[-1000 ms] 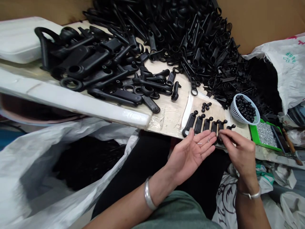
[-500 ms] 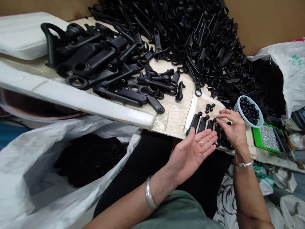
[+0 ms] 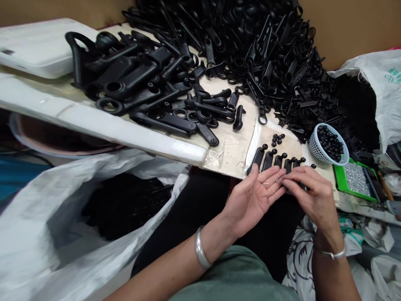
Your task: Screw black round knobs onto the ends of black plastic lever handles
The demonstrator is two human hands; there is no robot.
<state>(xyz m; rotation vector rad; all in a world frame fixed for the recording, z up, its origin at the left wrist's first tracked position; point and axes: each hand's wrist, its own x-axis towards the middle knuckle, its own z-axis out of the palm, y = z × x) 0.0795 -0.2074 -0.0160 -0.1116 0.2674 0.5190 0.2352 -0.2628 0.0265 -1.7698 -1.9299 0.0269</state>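
Observation:
My left hand (image 3: 250,198) lies palm up, fingers stretched out flat, with small silver screws (image 3: 266,184) resting on its fingers. My right hand (image 3: 313,192) touches or nearly touches the left fingertips, its thumb and fingers drawn together. Anything in that pinch is too small to make out. Just behind both hands stands a row of black plastic handle-like parts (image 3: 268,159), each topped by a small round knob; the hands partly cover the row. A few loose black balls (image 3: 277,139) lie behind the row.
At right, a light blue basket (image 3: 313,144) holds black balls, beside a green tray (image 3: 341,177) of silver screws. Black plastic parts (image 3: 272,54) are heaped at the back, more (image 3: 147,88) at left. A white sack (image 3: 40,225) stands below the table's left edge.
My right hand has moved from above the row's black parts down toward me, to the left fingertips. The left hand stays palm up with its screws. The view has shifted slightly.

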